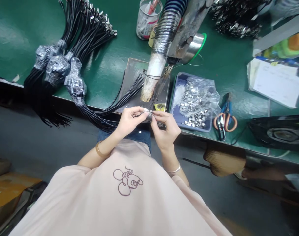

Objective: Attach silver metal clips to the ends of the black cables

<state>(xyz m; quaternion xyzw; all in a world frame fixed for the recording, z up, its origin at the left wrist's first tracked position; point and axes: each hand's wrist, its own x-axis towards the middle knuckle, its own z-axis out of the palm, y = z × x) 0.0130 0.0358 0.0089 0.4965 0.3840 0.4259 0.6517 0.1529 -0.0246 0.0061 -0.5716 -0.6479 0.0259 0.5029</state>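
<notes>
My left hand and my right hand meet at the bench edge, fingertips almost touching. Between them is a small silver metal piece, pinched by the thumb and fingers of my right hand. The fingers of my left hand are also closed in a pinch beside it; what exactly they grip is too small to make out. Just beyond the fingers lies a dark board with loose black cables fanned across it. A yellow piece rests near my right fingertips.
A taped hose nozzle hangs over the board beside a solder spool. Right of it stand a blue tray of metal connector shells and orange-handled pliers. Wrapped cable bundles lie left. A fan-like black device sits far right.
</notes>
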